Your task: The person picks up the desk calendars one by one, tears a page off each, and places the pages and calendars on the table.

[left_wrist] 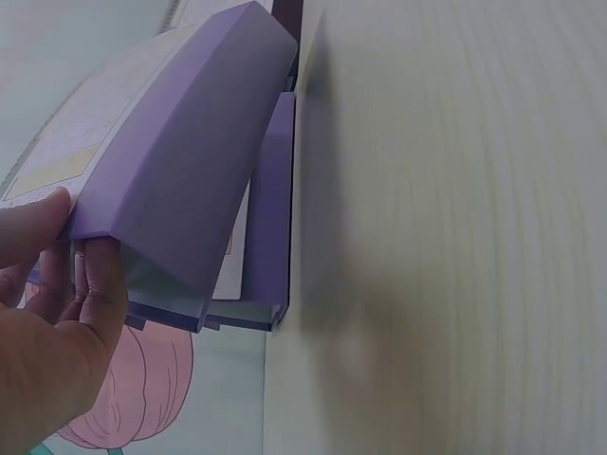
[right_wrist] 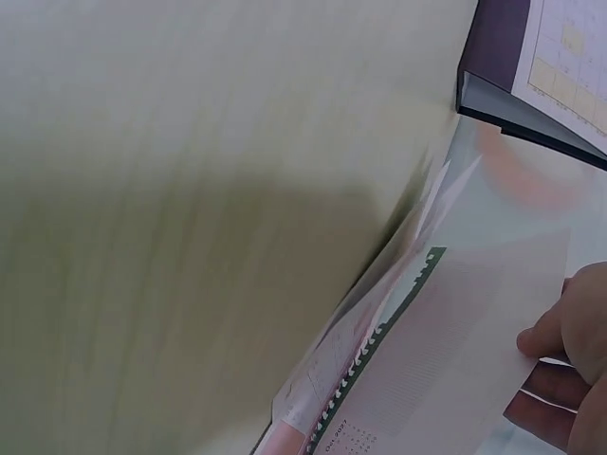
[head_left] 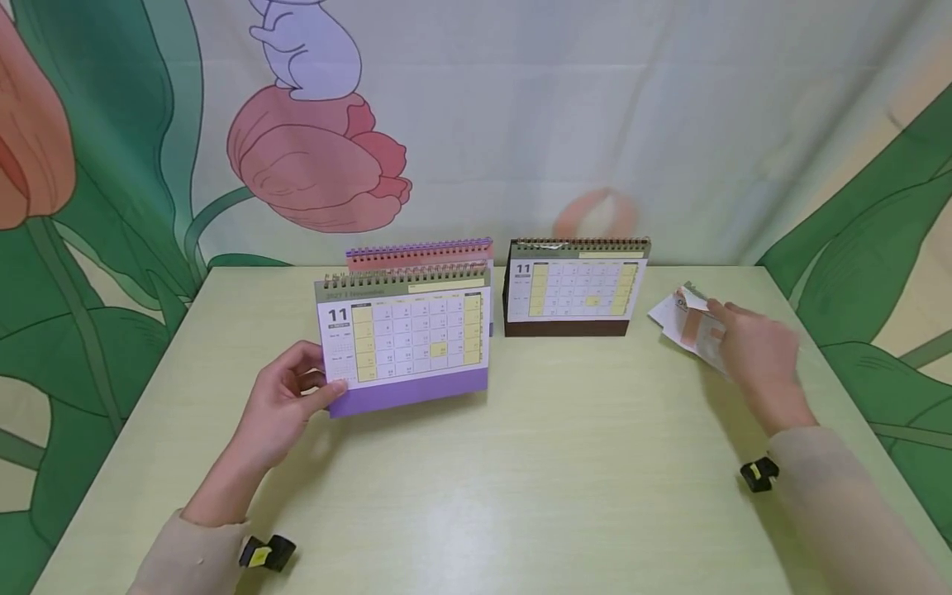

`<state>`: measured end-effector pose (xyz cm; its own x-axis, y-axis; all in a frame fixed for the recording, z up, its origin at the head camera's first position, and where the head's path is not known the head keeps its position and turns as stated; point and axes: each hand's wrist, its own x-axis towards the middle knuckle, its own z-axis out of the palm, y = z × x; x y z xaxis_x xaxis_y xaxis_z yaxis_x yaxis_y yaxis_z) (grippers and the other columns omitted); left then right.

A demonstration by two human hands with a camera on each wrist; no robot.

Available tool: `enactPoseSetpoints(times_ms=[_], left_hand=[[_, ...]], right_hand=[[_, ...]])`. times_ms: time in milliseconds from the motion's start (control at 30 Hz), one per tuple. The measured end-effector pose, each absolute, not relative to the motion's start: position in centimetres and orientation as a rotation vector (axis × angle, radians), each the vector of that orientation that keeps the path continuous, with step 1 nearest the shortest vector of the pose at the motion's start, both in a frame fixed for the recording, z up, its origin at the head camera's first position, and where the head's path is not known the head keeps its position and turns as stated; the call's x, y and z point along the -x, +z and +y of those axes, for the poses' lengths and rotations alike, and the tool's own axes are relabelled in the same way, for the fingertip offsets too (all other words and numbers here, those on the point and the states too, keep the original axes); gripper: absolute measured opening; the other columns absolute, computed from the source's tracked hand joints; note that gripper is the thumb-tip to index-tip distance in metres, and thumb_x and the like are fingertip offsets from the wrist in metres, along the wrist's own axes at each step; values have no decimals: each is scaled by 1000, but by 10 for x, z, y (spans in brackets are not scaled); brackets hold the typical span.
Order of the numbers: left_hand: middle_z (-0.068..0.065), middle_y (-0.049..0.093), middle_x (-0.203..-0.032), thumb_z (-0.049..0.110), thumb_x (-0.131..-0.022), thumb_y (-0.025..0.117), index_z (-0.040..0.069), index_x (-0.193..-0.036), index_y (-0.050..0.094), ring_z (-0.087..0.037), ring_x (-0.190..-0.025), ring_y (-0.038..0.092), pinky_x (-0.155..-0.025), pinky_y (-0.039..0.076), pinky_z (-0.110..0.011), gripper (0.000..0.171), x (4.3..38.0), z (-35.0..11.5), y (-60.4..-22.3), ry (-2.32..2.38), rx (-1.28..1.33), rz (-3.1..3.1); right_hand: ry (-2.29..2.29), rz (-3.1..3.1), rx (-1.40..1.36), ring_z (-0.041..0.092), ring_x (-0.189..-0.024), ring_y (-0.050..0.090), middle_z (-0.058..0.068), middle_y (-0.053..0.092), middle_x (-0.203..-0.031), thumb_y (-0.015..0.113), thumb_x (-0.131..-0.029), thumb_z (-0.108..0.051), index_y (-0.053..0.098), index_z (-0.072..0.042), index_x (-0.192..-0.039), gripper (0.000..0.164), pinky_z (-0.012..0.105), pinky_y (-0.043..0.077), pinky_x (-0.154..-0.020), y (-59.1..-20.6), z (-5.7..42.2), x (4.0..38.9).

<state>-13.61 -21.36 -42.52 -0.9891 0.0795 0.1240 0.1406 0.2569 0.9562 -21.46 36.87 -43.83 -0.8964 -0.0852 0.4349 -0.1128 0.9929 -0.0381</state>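
Note:
My left hand (head_left: 316, 388) grips the lower left corner of a desk calendar with a purple base (head_left: 405, 339), open to November and lifted slightly off the table. In the left wrist view the thumb (left_wrist: 43, 223) lies on the front of that calendar (left_wrist: 190, 180) and the fingers (left_wrist: 100, 275) curl under its base. My right hand (head_left: 717, 326), blurred, pinches a small stack of loose calendar pages (head_left: 687, 322) at the right of the table. The right wrist view shows its fingertips (right_wrist: 560, 346) at the edge of these pages (right_wrist: 446, 360).
A second calendar with a purple and pink spiral (head_left: 420, 252) stands just behind the held one. A dark-based calendar (head_left: 576, 289) stands at centre right. The pale green table (head_left: 521, 479) ends at a tulip-printed cloth backdrop (head_left: 312, 157).

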Motion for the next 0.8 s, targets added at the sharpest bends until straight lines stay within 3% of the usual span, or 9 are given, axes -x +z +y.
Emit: enactPoseSetpoints(times_ms=[67, 467, 800], left_hand=[[-15, 65, -116, -6, -94, 69, -2, -116, 59, -25, -90, 64, -71, 57, -26, 25, 136, -214, -426, -1871, 210, -2454], [-16, 65, -115, -8, -93, 70, -4, -115, 59, -24, -90, 65, -70, 57, -26, 25, 138, -213, -429, -1894, 246, -2415], [-15, 65, -117, -6, -93, 70, -4, -117, 60, -23, -91, 64, -72, 57, -26, 26, 136, -214, -430, -1894, 247, -2414]], right_hand=[[72, -2700, -157, 32, -45, 46, 25, 70, -115, 69, -92, -2, 72, -9, -124, 33, 42, 30, -36, -441, 369, 216], [87, -2950, -159, 45, -61, 58, 33, 67, -93, 53, -89, 5, 64, -10, -136, 50, 48, 41, -43, -448, 363, 216], [110, -2948, -273, 48, -72, 64, 28, 68, -114, 58, -97, 2, 66, -8, -134, 39, 55, 47, -47, -454, 361, 215]])
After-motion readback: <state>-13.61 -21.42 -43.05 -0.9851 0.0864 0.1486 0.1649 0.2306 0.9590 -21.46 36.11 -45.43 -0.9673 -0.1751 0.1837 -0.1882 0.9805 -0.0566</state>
